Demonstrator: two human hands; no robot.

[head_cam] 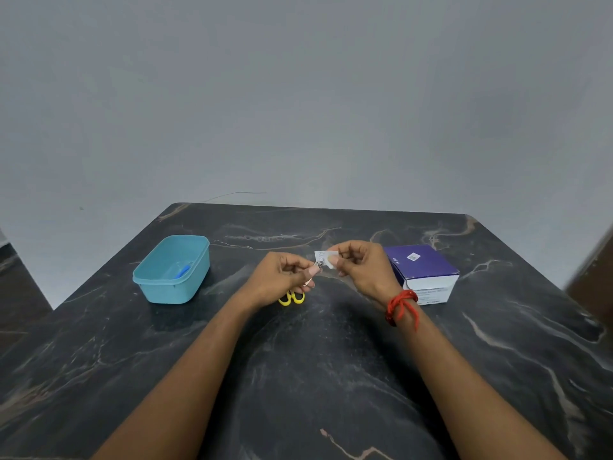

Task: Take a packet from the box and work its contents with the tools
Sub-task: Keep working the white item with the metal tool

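You hold the small white packet (323, 255) in the air above the middle of the counter (298, 376), pinched at its right edge between the thumb and fingers of your right hand (363, 272). Your left hand (282, 280) pinches a small metal tool (317, 264) whose tip meets the packet's left edge; what kind of tool it is I cannot tell.

The step looks like opening the packet or drawing out its contents. Hold the packet firmly by its far edge, bite only the very margin with the tool, and pull the hands apart slowly so that nothing small springs loose.

The yellow-handled scissors (292, 298) lie on the counter just under your left hand, so lower that wrist with care. The purple and white box (421, 265) stands just beside your right wrist. The teal tub (172, 293) holding a blue item (183, 271) sits well apart to the left.
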